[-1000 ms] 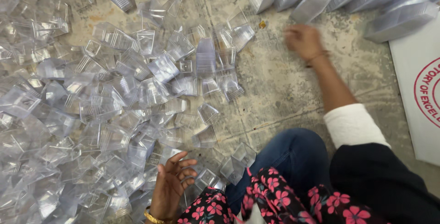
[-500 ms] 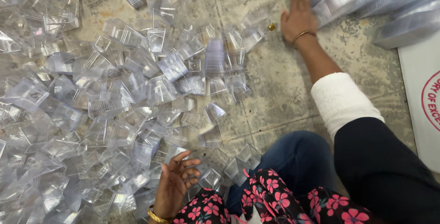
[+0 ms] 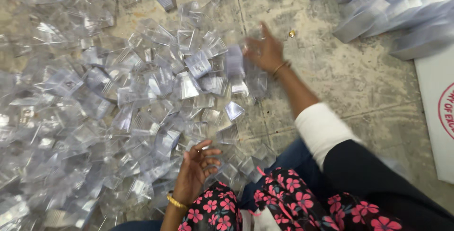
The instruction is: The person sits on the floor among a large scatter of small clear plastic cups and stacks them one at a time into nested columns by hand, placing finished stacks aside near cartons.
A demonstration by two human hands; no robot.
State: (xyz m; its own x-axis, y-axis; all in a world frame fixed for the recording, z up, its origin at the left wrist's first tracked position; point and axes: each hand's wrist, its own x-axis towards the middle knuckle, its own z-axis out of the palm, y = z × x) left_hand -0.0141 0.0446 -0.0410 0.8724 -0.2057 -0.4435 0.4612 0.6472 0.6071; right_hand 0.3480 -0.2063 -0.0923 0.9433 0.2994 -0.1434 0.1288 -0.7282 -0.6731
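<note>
**Right hand reaching into the heap of clear plastic pieces**

Right hand hangs blurred at the far right edge of the heap of clear plastic pieces, fingers spread apart; whether it pinches one piece I cannot tell. Left hand rests palm-up at the heap's near edge, fingers loosely curled and apart, clamped on nothing. Stacked clear pieces lie well to the right of the heap, across bare concrete floor, with a white board nearer than those stacks. A small gold bit sits just right of the heap. To pick well, I judge it best to take loose pieces from the heap's thin edge, one at a time, pinching a flat wall rather than raking.
</note>
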